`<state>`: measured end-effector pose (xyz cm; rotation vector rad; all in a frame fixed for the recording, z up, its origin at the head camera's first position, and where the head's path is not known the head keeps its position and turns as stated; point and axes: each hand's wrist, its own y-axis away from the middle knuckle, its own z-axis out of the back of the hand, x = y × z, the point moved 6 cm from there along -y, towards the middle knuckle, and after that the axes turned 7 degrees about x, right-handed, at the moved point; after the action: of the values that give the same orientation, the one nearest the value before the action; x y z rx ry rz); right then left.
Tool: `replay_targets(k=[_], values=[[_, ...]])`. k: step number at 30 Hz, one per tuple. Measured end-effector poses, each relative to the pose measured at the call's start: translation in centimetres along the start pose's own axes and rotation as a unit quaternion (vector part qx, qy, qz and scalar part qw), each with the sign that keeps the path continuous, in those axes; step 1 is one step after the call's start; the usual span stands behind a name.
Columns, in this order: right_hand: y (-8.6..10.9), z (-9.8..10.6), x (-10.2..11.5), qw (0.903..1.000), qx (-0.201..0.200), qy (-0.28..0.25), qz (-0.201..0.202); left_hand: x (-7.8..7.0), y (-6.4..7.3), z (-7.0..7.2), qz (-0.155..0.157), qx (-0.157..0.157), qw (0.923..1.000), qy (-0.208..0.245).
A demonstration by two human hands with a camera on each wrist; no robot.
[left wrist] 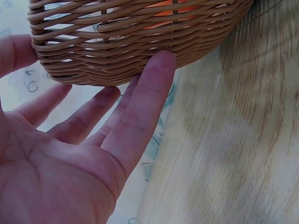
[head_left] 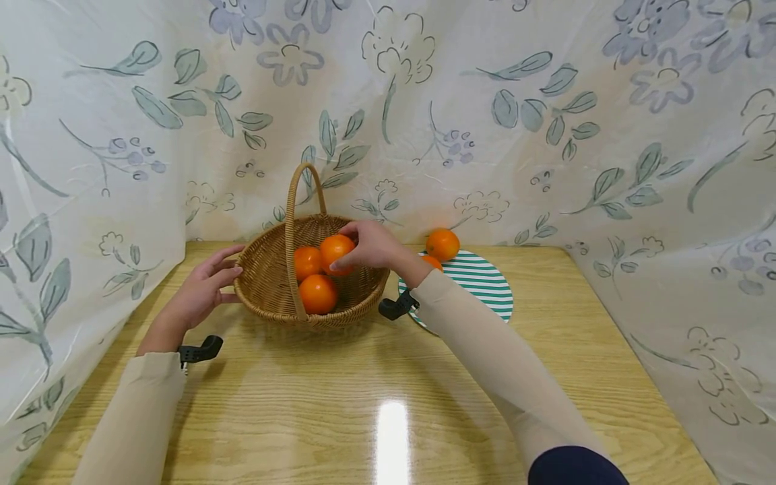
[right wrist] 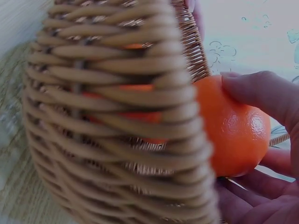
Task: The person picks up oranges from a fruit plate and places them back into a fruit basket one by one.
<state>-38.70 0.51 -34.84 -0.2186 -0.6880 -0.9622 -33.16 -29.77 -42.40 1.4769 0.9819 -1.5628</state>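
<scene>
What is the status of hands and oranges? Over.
Right hand holds orange over basket. Left hand touches basket. Two other oranges inside. Nothing seems in the way.

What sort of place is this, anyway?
Probably a tabletop set up for filming, rather than an everyday kitchen: floral sheeting encloses the wooden table at the back and both sides, and the black wrist gadgets look like small cameras.

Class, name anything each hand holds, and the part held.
The right hand grips a round orange fruit by its sides; the left hand touches the left side of the brown wicker basket.
</scene>
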Motion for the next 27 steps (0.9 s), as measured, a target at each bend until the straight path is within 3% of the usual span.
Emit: replay_targets(k=[12, 19, 27], values=[[-1.2, 1.3, 1.2, 0.9999, -0.005, -0.017, -0.001, 0.0, 0.0, 0.0, -0.004, 0.001, 1.0, 0.004], [-2.5, 1.2, 1.1, 0.9957, -0.021, -0.09, 0.006, 0.1, 0.0, 0.2, -0.002, 0.001, 1.0, 0.004], [-3.7, 0.7, 0.5, 0.9865, -0.04, -0.158, -0.014, 0.0, 0.1, 0.1, -0.002, 0.003, 1.0, -0.004]])
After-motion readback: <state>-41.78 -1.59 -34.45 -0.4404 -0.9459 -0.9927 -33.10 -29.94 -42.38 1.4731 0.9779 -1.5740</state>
